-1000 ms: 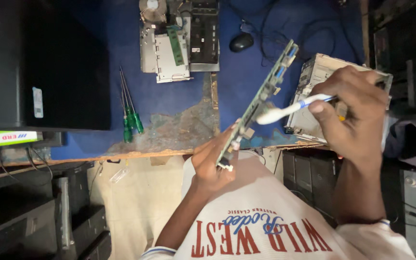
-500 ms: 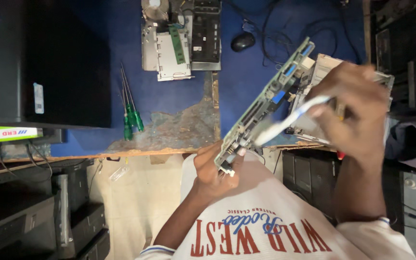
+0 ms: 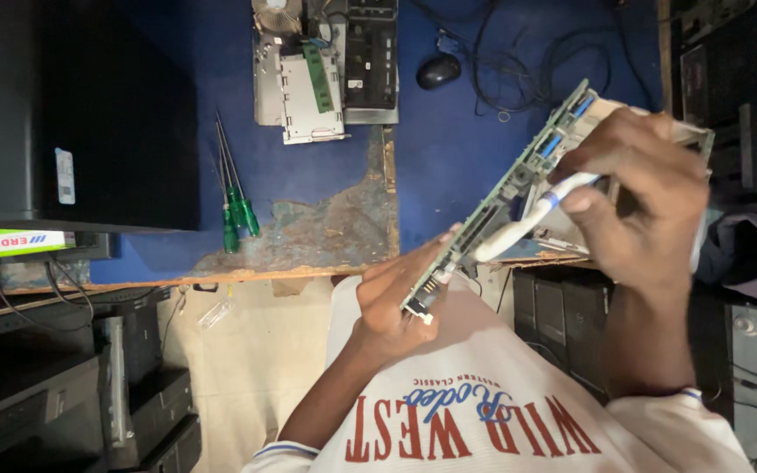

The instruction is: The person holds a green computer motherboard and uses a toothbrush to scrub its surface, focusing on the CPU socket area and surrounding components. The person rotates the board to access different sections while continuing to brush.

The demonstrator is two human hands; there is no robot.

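A green circuit board (image 3: 501,197) is held edge-on above the near edge of the blue-topped table (image 3: 449,149), tilted so that its far end rises toward the person's right. The left hand (image 3: 392,302) grips the board's lower end, fingers curled around its edge and thumb pressed along its side. The right hand (image 3: 637,197) is closed around a white toothbrush (image 3: 527,219) with a blue band on its handle; the brush lies against the board's face near its middle, its head pointing toward the lower end of the board.

Beyond the board's upper end, partly hidden by the right hand, a pale metal casing (image 3: 685,131) sits on the table. Farther from the board, across the table, a black mouse (image 3: 438,72) lies among dark cables (image 3: 527,61). Beside the mouse rests an opened metal computer assembly (image 3: 321,70) with a fan and a green memory stick. Left of the board, two green-handled screwdrivers (image 3: 237,206) lie next to a worn patch of the table's surface. A large black case (image 3: 63,114) stands at the table's far left side.
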